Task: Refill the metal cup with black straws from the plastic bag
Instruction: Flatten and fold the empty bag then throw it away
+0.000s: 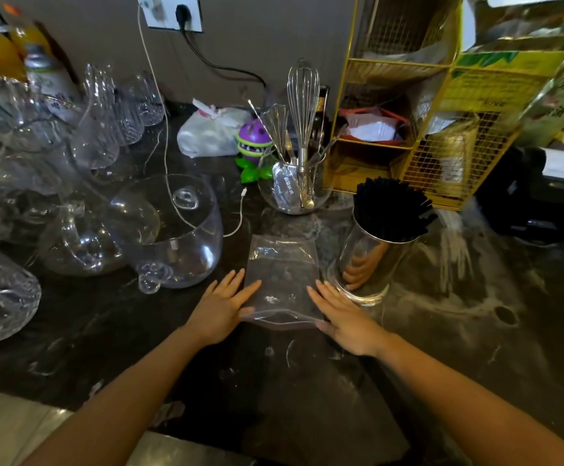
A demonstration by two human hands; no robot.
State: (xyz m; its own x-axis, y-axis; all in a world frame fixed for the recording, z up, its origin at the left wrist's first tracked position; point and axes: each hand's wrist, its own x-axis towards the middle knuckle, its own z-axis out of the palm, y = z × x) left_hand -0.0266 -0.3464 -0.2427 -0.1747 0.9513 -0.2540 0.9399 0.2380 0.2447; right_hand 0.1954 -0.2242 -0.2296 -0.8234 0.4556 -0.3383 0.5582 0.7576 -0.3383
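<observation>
A shiny metal cup (366,264) stands on the dark counter, packed with black straws (391,210) that fan out above its rim. Just left of it a clear plastic bag (282,274) lies flat on the counter and looks empty. My left hand (221,307) rests flat at the bag's left edge, fingers spread, thumb touching the near corner. My right hand (344,314) lies flat on the bag's right near corner, close to the cup's base. Neither hand grips anything.
Glass jugs and a big glass bowl (176,230) crowd the left. Behind the bag stands a glass jar (294,190) holding whisks. A gold wire rack (425,112) rises behind the cup. A white cable (240,213) trails across the counter (475,314).
</observation>
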